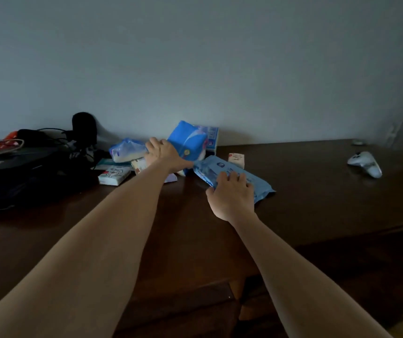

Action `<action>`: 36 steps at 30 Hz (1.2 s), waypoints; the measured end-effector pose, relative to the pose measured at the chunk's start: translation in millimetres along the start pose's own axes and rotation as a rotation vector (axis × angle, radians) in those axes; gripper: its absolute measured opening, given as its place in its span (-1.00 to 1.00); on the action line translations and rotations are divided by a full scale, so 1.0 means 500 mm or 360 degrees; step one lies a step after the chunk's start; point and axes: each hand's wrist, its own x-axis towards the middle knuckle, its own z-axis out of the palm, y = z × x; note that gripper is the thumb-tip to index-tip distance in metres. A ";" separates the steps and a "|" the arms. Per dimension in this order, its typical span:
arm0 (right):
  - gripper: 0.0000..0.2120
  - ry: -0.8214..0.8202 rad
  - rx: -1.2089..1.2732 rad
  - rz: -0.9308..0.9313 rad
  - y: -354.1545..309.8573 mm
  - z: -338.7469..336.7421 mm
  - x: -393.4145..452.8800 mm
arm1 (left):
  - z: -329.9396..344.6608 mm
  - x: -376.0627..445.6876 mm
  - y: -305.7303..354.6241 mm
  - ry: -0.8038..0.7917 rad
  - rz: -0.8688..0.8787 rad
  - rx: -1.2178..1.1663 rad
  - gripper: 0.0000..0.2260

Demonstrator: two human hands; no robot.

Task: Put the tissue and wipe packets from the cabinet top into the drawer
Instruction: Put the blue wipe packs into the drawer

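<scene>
Two bare forearms stretch over the dark brown wooden cabinet top (305, 191), whose front edge and the drawer below are lost in shadow. The right hand (232, 198) lies fingers spread on a flat pale-blue wipe packet (227, 170); whether it grips, I cannot tell. The left hand (163, 152) curls around a crinkled blue-and-white tissue packet (126, 150) in the heap near the wall. Bare wood lies open to the right.
</scene>
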 end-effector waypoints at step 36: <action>-0.88 -0.0689 0.0723 0.0254 0.150 0.437 -0.736 | 0.402 -1.082 -0.463 -0.0351 -0.0266 -0.0403 0.00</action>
